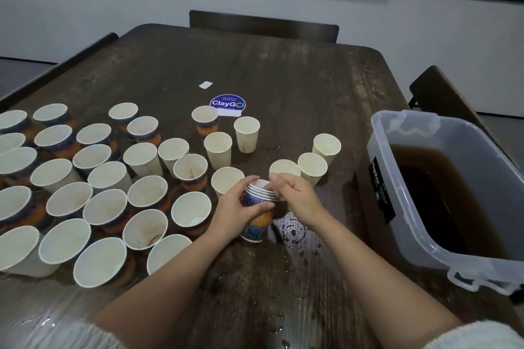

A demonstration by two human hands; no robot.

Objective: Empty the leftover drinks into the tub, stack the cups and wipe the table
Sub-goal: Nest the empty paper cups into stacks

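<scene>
Both hands' fingers (pixel 256 208) round cup stack (pixel 259 217), tilted, btwn palms

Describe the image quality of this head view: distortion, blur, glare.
Head view: wide-angle bending curves the table edges and tilts the tub; forearms and near tabletop are smeared, the sticker text readable; soft, even light, faint sheen on spilled drops; cup stack fairly sharp.

dark wooden table (pixel 297 71) bears many paper cups (pixel 107 178), a tub (pixel 411 207), a round sticker (pixel 227 103) and spilled drops (pixel 295 231).
</scene>
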